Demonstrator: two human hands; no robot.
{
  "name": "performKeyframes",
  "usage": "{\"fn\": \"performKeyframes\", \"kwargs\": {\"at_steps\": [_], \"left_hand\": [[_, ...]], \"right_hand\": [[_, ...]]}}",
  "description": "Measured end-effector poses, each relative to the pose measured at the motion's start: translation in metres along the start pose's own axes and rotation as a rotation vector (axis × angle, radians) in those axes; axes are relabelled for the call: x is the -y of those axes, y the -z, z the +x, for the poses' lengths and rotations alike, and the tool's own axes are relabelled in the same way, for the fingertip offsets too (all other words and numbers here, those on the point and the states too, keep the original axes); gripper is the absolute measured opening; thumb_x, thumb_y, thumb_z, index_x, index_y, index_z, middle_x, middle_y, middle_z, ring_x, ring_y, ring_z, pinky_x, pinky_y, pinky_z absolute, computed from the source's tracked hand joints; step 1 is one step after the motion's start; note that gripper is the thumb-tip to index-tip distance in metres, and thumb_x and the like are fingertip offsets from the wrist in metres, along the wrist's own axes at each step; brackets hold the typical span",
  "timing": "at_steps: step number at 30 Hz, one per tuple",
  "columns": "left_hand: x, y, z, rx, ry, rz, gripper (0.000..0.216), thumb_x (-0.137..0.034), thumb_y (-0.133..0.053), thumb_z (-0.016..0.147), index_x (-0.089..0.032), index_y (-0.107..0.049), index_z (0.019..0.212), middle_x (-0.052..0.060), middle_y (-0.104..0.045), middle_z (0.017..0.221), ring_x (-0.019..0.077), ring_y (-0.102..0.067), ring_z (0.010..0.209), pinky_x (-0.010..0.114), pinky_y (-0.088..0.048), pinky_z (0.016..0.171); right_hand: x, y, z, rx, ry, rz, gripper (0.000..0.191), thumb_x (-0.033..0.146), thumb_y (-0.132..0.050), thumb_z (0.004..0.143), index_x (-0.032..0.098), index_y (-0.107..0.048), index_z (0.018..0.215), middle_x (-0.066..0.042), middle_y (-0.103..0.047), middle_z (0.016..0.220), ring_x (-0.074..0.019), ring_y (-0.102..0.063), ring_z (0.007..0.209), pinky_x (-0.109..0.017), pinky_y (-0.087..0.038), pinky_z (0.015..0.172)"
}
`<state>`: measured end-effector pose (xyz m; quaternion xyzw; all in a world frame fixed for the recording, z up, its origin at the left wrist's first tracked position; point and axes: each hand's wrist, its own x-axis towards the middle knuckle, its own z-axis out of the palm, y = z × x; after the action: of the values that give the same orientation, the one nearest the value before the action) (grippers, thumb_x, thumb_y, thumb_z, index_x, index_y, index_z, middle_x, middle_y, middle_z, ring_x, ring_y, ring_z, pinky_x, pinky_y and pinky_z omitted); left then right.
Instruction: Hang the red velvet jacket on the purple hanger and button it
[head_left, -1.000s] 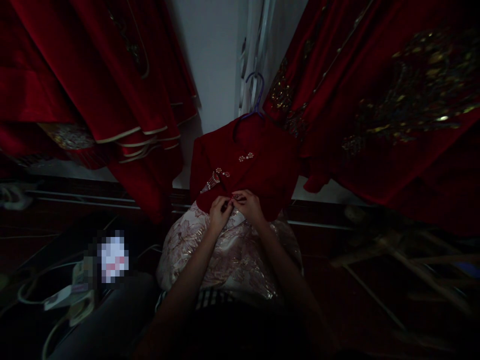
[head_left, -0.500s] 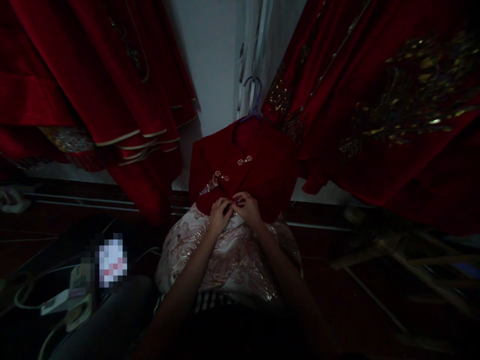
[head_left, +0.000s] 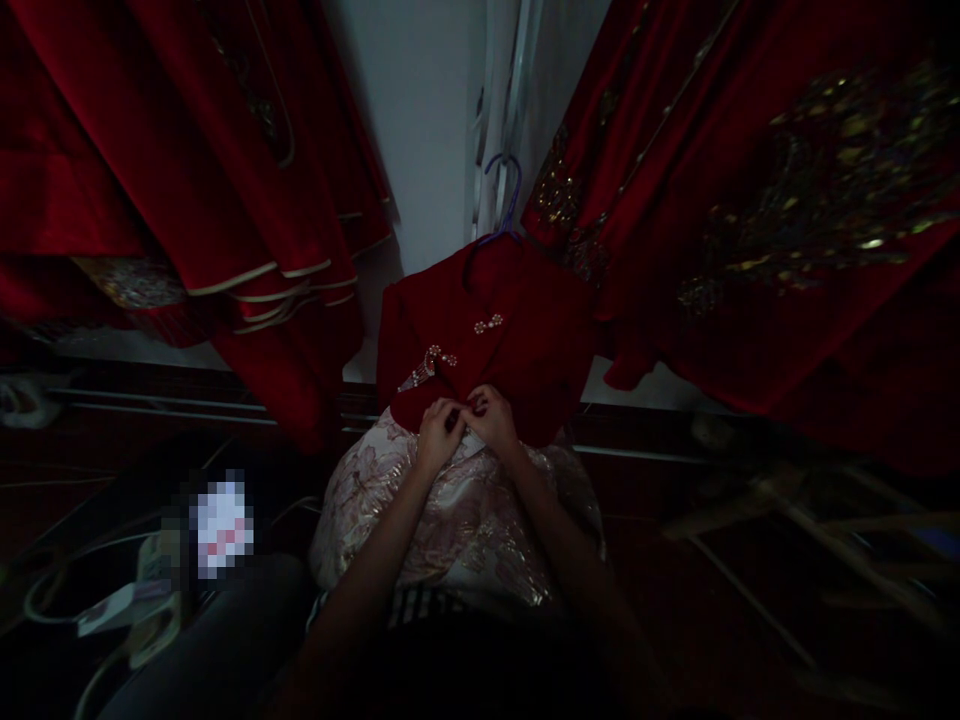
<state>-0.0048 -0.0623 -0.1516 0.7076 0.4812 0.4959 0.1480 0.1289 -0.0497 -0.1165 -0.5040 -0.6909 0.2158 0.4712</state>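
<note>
A short red jacket (head_left: 540, 340) with pearl-like frog fasteners (head_left: 489, 324) hangs from a purple hanger (head_left: 513, 195). Below it spreads a shiny, pale floral brocade skirt (head_left: 367, 500). At the jacket's lower front edge, my left hand (head_left: 441, 435) is closed, fingertips pinching the red cloth. Right beside it, touching or nearly so, my right hand (head_left: 492, 418) pinches the same edge with curled fingers. Whatever small piece lies between the fingertips is too dark to make out. A beaded tassel ornament (head_left: 417, 375) sits on the jacket's left front, above my left hand.
Long red garments (head_left: 285, 200) hang at the left, and sequined red ones (head_left: 750, 330) at the right. A blurred-out bright screen (head_left: 223, 530) and a white power strip with cables (head_left: 154, 625) lie lower left. A wooden frame (head_left: 847, 550) stands at the right.
Both hands stay at the jacket's lower front edge, with only slight finger movement. The view has shifted very slightly.
</note>
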Motion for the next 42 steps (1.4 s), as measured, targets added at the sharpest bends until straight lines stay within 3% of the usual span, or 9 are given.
{"fn": "performKeyframes", "kwargs": {"at_steps": [4, 8, 10, 16, 24, 28, 33, 42], "left_hand": [[-0.001, 0.001, -0.001, -0.153, 0.126, -0.126, 0.012, -0.021, -0.049, 0.084, -0.02, -0.056, 0.093, 0.003, -0.061, 0.086, 0.0151, -0.057, 0.079, 0.027, -0.044, 0.075], [-0.003, 0.001, -0.001, -0.233, 0.161, -0.187, 0.013, -0.021, -0.049, 0.084, -0.02, -0.055, 0.096, 0.002, -0.06, 0.085, 0.0131, -0.056, 0.075, 0.025, -0.043, 0.073], [-0.004, 0.0, -0.001, -0.212, 0.129, -0.172, 0.014, -0.023, -0.054, 0.082, -0.02, -0.056, 0.095, 0.001, -0.059, 0.085, 0.0125, -0.054, 0.073, 0.024, -0.043, 0.07], [-0.007, 0.002, 0.0, -0.155, 0.073, -0.129, 0.01, -0.028, -0.058, 0.082, -0.02, -0.059, 0.087, 0.001, -0.059, 0.082, 0.0122, -0.053, 0.071, 0.024, -0.042, 0.068], [-0.012, 0.002, -0.002, -0.194, 0.059, -0.188, 0.016, -0.032, -0.056, 0.086, -0.019, -0.061, 0.096, 0.003, -0.06, 0.087, 0.0122, -0.055, 0.075, 0.024, -0.044, 0.072], [-0.009, 0.0, -0.002, -0.184, -0.012, -0.173, 0.017, -0.031, -0.057, 0.086, -0.02, -0.063, 0.099, 0.004, -0.06, 0.092, 0.0131, -0.056, 0.08, 0.025, -0.045, 0.074], [-0.005, -0.002, -0.001, -0.163, -0.001, -0.173, 0.015, -0.029, -0.056, 0.087, -0.02, -0.062, 0.097, 0.004, -0.06, 0.092, 0.014, -0.056, 0.083, 0.026, -0.045, 0.077], [-0.004, -0.001, -0.004, -0.149, 0.083, -0.195, 0.015, -0.031, -0.059, 0.084, -0.02, -0.062, 0.095, 0.002, -0.063, 0.086, 0.0122, -0.056, 0.074, 0.024, -0.044, 0.073]], "right_hand": [[0.011, 0.008, 0.002, 0.006, -0.028, 0.129, 0.019, 0.032, -0.061, 0.076, 0.02, -0.056, 0.089, 0.003, -0.058, 0.069, -0.0102, -0.054, 0.06, -0.02, -0.045, 0.057], [0.015, 0.009, -0.001, -0.287, -0.102, 0.16, 0.024, 0.044, -0.048, 0.087, 0.021, -0.049, 0.078, 0.004, -0.048, 0.059, -0.0099, -0.048, 0.055, -0.02, -0.04, 0.055], [0.012, 0.002, -0.007, -0.346, -0.097, 0.125, 0.026, 0.044, -0.045, 0.089, 0.021, -0.048, 0.076, 0.004, -0.047, 0.059, -0.0102, -0.047, 0.055, -0.02, -0.039, 0.056], [-0.002, -0.022, -0.025, -0.295, -0.032, -0.035, 0.024, 0.041, -0.046, 0.088, 0.022, -0.048, 0.075, 0.004, -0.048, 0.06, -0.0113, -0.048, 0.057, -0.022, -0.041, 0.062], [-0.003, -0.019, -0.026, -0.38, 0.02, 0.007, 0.018, 0.035, -0.046, 0.09, 0.02, -0.049, 0.081, -0.001, -0.054, 0.073, -0.0128, -0.049, 0.066, -0.024, -0.041, 0.066], [-0.005, -0.021, -0.026, -0.389, 0.043, 0.044, 0.014, 0.031, -0.045, 0.09, 0.019, -0.052, 0.09, -0.003, -0.057, 0.084, -0.0144, -0.053, 0.076, -0.026, -0.043, 0.072], [-0.005, -0.019, -0.026, -0.357, 0.105, 0.051, 0.014, 0.02, -0.042, 0.088, 0.019, -0.054, 0.095, -0.005, -0.058, 0.092, -0.0158, -0.055, 0.086, -0.028, -0.043, 0.08], [0.001, -0.017, -0.023, -0.289, 0.046, -0.069, 0.014, 0.017, -0.053, 0.075, 0.02, -0.055, 0.089, 0.0, -0.055, 0.084, -0.0135, -0.05, 0.069, -0.026, -0.04, 0.068]]}}
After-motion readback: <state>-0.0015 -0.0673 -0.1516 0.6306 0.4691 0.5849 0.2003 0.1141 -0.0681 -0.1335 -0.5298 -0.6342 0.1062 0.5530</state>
